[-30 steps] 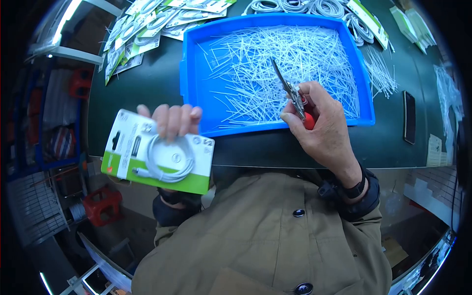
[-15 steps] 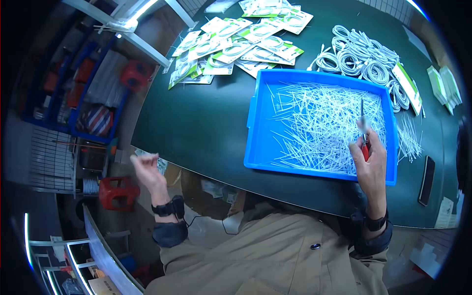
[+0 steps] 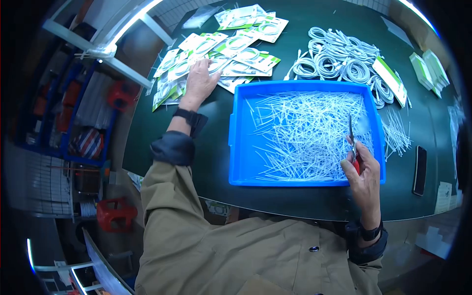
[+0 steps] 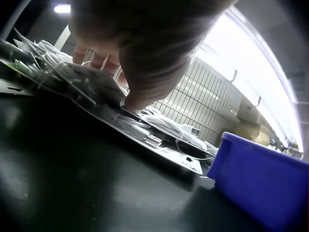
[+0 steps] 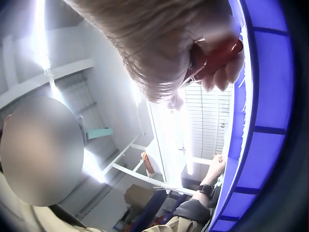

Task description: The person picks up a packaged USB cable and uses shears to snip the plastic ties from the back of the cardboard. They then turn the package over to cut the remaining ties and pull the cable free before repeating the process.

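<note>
My left hand (image 3: 200, 81) reaches over the pile of carded white cables (image 3: 236, 42) at the back left, fingers extended and thumb spread. In the left wrist view its thumb (image 4: 137, 99) meets the edge of a card, while the fingers (image 4: 99, 59) lie behind a tilted card (image 4: 91, 79). My right hand (image 3: 365, 179) grips snips (image 3: 356, 164) by their red handles, the blade pointing away from the body. It is above the right front of a blue tray (image 3: 235, 147) of thin white plastic ties (image 3: 305, 132).
Coiled white cables (image 3: 339, 56) lie behind the tray. More thin ties (image 3: 396, 132) and a phone (image 3: 419, 169) are to its right. Folded green-and-white cards (image 3: 429, 71) stand at the back right. A red stool (image 3: 116, 215) is on the floor at left.
Earlier my left hand held a carded cable before the tray. It then appeared without it, off the table's left edge, and has now moved onto the pile. My right hand keeps holding the snips.
</note>
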`<state>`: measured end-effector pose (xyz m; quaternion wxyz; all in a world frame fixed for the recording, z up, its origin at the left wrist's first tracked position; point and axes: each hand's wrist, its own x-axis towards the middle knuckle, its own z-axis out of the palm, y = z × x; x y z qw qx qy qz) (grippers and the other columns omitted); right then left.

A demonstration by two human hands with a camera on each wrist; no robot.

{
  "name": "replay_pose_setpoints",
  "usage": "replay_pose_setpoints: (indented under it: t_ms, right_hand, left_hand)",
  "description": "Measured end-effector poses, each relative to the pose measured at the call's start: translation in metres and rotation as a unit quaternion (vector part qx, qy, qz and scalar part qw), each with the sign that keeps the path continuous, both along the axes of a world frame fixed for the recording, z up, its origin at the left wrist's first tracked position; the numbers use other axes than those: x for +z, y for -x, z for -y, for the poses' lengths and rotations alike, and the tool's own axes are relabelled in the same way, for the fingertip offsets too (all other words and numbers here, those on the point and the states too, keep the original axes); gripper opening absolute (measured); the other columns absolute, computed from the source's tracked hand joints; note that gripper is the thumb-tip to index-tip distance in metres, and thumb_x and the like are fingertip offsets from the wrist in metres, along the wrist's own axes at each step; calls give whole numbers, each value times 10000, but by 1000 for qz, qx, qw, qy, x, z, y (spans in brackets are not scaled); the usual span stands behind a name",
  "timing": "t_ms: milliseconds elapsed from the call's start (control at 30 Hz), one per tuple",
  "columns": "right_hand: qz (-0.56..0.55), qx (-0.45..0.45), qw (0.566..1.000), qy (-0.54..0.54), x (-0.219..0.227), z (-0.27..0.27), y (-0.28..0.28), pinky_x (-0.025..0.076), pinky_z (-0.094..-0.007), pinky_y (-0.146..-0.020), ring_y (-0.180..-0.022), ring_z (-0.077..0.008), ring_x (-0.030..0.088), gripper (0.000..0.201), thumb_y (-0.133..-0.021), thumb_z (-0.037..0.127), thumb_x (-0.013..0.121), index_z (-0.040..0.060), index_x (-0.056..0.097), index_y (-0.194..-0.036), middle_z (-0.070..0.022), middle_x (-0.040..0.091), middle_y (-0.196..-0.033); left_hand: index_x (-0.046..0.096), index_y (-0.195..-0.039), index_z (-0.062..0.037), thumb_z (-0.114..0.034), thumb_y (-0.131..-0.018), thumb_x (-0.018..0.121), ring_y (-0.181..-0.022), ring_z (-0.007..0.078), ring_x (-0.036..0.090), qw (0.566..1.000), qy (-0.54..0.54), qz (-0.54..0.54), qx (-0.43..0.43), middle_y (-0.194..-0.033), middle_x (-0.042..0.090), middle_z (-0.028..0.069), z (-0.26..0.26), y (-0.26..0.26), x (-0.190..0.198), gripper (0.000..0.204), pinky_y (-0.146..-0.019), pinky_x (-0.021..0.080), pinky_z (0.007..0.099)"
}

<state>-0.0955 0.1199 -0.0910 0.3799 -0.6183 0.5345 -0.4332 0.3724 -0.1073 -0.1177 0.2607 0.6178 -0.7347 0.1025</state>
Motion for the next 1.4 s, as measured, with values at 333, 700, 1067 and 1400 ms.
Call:
replay_pose_setpoints:
  t_ms: [333, 700, 1067, 1400]
  right_hand:
    - [-65, 41, 997, -18, 11, -11, 14, 518, -381, -935, -1002, -250, 648, 680, -978, 352, 743, -34, 540, -1499, -185, 692, -1175]
    - [-107, 88, 984, 113, 15, -10, -21, 518, -385, -819, -916, -274, 643, 658, -910, 163, 781, -27, 534, -1489, -161, 647, -1026]
    - [-174, 112, 964, 166, 19, -28, -40, 541, -414, -747, -901, -296, 637, 728, -806, 166, 882, 8, 586, -1453, -166, 651, -1043]
    - [-240, 85, 948, 193, 13, -34, -34, 520, -402, -726, -883, -281, 599, 749, -799, 207, 899, 20, 594, -1457, -128, 597, -988]
  left_hand:
    - [596, -1270, 2, -278, -902, 689, -1069, 427, 659, 981, -51, 175, 68, -1087, 708, 235, 18, 19, -13, 472, -945, 486, 565]
    - [610, -1269, 8, -263, -1057, 552, -979, 351, 751, 983, -72, -167, 18, -991, 744, 213, -91, 34, 77, 349, -839, 574, 466]
    - [484, -1399, 72, -161, -1062, 520, -1084, 217, 709, 632, -195, -741, -118, -1262, 661, 189, -228, 166, 63, 411, -953, 587, 359]
    - [468, -1418, 47, -171, -1068, 518, -1089, 189, 698, 622, -199, -743, -147, -1271, 656, 178, -235, 195, 49, 415, -953, 583, 344]
